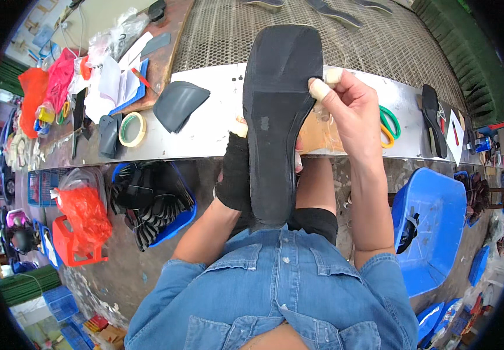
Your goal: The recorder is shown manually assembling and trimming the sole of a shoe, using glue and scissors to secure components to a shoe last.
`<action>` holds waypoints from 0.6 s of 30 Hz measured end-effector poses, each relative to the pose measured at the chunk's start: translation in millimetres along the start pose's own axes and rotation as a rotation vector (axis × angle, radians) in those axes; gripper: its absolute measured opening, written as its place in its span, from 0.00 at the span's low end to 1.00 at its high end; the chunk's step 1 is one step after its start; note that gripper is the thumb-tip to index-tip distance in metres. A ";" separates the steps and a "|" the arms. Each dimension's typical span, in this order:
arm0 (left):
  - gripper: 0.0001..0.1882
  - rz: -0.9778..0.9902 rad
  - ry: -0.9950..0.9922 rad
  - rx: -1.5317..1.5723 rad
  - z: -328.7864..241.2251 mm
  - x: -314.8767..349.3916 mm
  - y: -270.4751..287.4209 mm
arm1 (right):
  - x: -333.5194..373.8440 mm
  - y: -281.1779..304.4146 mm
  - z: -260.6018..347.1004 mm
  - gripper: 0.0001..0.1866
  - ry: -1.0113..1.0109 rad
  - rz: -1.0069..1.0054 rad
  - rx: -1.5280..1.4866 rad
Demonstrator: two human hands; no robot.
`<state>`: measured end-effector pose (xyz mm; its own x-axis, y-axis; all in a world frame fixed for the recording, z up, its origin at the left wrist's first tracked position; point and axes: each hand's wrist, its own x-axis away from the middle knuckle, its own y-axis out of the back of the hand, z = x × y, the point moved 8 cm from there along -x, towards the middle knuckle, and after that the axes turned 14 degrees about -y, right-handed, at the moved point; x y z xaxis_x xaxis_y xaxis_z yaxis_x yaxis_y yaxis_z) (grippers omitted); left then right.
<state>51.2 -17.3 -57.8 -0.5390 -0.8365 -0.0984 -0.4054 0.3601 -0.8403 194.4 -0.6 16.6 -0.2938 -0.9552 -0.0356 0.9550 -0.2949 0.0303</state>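
A long black shoe sole (270, 134) with a squared toe is held upright before me, toe end up. My left hand (233, 175), in a black fingerless glove, grips it along its left side; part of that hand is hidden behind the sole. At the upper right edge, the taped thumb and forefinger of my right hand (354, 114) pinch the sole's rim. Behind it on the white bench top (217, 111) lies a brown piece of card or paper (322, 134). Two rings, one green (390, 119) and one yellow, lie just right of my right hand.
A dark grey moulded piece (180, 106) and a tape roll (132, 129) lie left on the bench. Beyond runs a mesh conveyor (217, 35) carrying several soles. Below stand a blue bin of black parts (189, 217), another blue bin (438, 233) and a red stool (65, 242).
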 end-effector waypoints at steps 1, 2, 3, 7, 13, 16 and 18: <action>0.38 0.108 -0.016 0.019 -0.9 0.5 -5.6 | 0.3 -0.2 -0.2 0.08 -0.004 0.001 0.002; 0.38 0.104 -0.016 0.022 -0.9 0.9 -3.9 | 0.7 1.0 -0.5 0.08 -0.006 -0.012 -0.021; 0.38 0.121 -0.003 0.047 -0.2 1.6 -4.5 | 0.8 2.0 -1.0 0.08 -0.008 -0.025 -0.044; 0.36 0.143 -0.006 0.075 0.7 1.3 1.0 | -5.2 -3.6 -12.7 0.09 -0.058 0.024 -0.175; 0.32 -0.078 -0.252 0.074 -16.2 -15.4 13.4 | 17.5 -16.1 -59.5 0.32 -0.230 0.231 -0.222; 0.30 0.036 -0.403 0.064 -26.2 -32.7 9.3 | 53.2 -41.1 -65.3 0.39 -0.167 0.428 -0.248; 0.28 -0.067 -0.463 -0.017 -32.1 -37.1 26.1 | 55.5 -42.2 -49.7 0.38 -0.196 0.338 -0.212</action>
<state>36.9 36.4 -59.0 -0.1264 -0.9531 -0.2751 -0.4423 0.3024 -0.8443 139.8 -40.0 -36.3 0.0542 -0.9898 0.1321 0.9798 0.0272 -0.1984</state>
